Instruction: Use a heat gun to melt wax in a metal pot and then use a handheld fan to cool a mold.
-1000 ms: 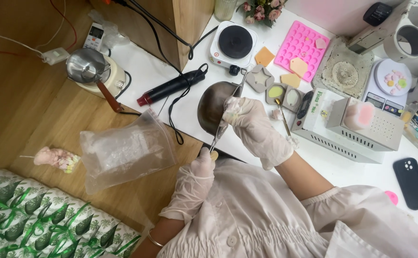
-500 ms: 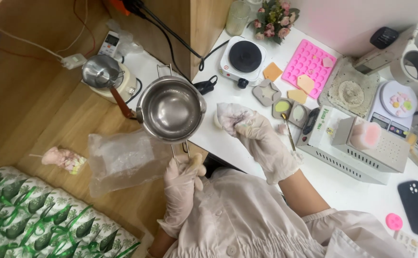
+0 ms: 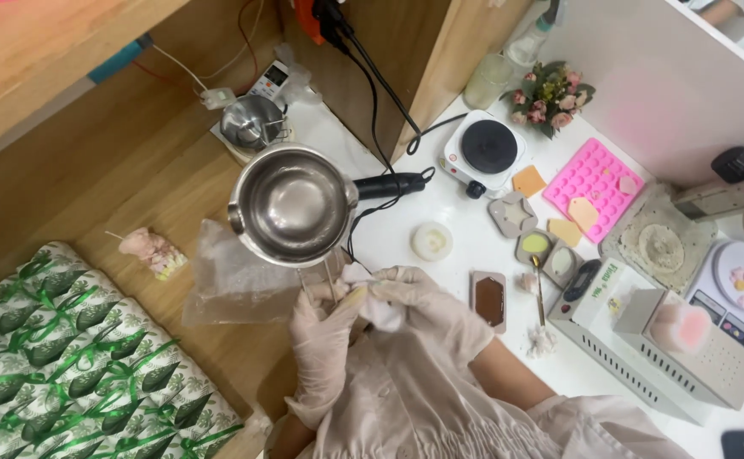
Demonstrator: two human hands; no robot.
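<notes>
The steel pot is round, shiny and empty inside, held above the wooden floor beside the white table edge. The gloved left hand is closed around its wire handle. The gloved right hand pinches a crumpled white tissue just beside the handle. A clear plastic bag lies beneath.

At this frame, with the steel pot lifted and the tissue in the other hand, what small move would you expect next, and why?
Probably bringing the crumpled white tissue up to the shiny round steel melting pot to wipe it. The gloved left hand holds the pot by its wire handle, mouth towards the camera and apparently empty, while the gloved right hand grips the tissue right beside that handle.
</notes>
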